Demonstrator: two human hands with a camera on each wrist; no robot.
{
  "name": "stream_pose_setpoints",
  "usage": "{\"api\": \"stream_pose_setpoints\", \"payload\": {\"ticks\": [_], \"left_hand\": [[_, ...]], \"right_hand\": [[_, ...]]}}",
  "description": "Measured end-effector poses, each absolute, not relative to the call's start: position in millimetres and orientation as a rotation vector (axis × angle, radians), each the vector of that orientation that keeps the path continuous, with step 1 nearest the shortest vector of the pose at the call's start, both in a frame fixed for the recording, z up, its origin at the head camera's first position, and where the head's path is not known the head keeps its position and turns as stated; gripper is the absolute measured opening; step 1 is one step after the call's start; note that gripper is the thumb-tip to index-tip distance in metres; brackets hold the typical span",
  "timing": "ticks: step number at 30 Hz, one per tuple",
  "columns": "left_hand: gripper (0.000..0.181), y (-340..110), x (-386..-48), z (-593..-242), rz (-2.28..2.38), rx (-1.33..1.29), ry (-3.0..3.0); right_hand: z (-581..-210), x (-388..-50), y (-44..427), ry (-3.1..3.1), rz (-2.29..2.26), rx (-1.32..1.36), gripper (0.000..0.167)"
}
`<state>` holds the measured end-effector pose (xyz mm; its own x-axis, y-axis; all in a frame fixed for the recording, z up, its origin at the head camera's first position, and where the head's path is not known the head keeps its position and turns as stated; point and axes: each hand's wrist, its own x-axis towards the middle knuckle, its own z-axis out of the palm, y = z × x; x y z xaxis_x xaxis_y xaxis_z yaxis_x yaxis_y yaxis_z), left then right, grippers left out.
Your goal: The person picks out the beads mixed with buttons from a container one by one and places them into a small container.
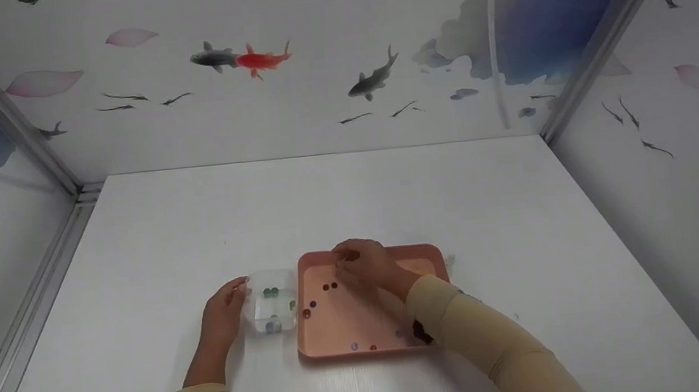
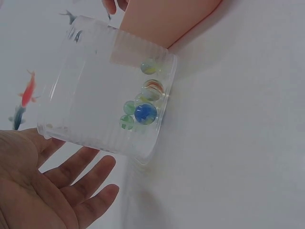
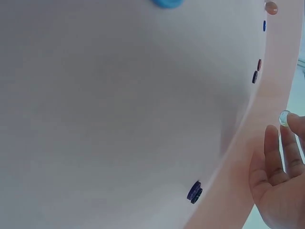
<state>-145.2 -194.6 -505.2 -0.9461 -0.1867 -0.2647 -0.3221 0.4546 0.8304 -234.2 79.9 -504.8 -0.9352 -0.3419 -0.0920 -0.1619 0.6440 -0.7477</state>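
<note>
My left hand (image 1: 222, 314) touches the left side of a clear plastic container (image 1: 261, 278), its fingers (image 2: 95, 176) extended along the wall. In the left wrist view, several glass marbles lie at the container's bottom, among them a blue marble (image 2: 145, 114) and a green marble (image 2: 127, 122). Over the back of a pink tray (image 1: 337, 327), my right hand (image 1: 366, 264) pinches a clear marble (image 3: 284, 118) between thumb and finger. Small dark buttons (image 3: 194, 192) and another marble (image 3: 271, 7) sit in the tray. The right forearm hides part of the tray's right side.
Container and tray stand side by side on a white table (image 1: 324, 198). Behind them rises a white wall (image 1: 315, 115) with painted fish, and further panels close off both sides. Small clear objects (image 1: 450, 262) lie just right of the tray.
</note>
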Motion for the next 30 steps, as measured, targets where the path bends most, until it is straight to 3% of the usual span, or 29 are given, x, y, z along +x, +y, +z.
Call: {"api": "stream_pose_setpoints", "payload": {"ticks": [11, 21, 30], "left_hand": [[0.045, -196, -147, -507, 1.495, -0.462, 2.555], [0.043, -196, -148, -508, 1.472, -0.464, 2.562], [0.044, -194, -147, -508, 1.481, -0.480, 2.557]], "right_hand": [[-498, -237, 80, 2.566, -1.328, -0.524, 0.027], [-490, -235, 79, 2.442, -1.492, -0.398, 0.027], [-483, -232, 77, 2.435, -1.559, -0.483, 0.025]]}}
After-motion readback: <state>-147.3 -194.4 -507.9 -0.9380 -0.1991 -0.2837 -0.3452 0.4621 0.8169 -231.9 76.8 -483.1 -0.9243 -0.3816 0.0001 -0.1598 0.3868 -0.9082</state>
